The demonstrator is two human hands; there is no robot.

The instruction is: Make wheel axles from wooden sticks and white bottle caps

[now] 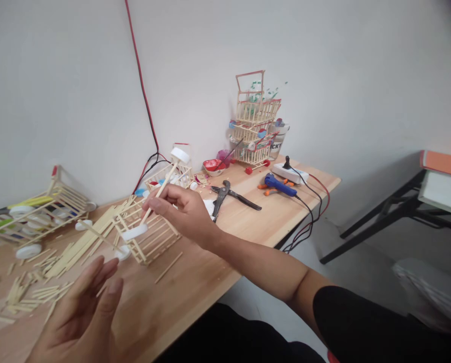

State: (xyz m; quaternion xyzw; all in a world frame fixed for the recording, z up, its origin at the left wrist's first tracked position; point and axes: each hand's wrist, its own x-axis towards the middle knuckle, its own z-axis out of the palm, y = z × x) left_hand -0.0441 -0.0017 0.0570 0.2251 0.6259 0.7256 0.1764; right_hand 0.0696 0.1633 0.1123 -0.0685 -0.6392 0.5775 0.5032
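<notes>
My right hand pinches a wooden stick axle with a white cap wheel at its upper end and another white cap at its lower end. Tilted, it hangs over a small wooden-stick basket frame on the table. My left hand is raised over the near table with fingers apart and nothing in it. Just beyond that hand lies a second stick axle with white caps on both ends. Loose wooden sticks and short cut pieces are spread to the left.
Stick carts stand stacked at the back, near a red paint bowl. Pliers, a blue glue gun and a power strip lie to the right, cords hanging off the edge. Another cart holds caps at left.
</notes>
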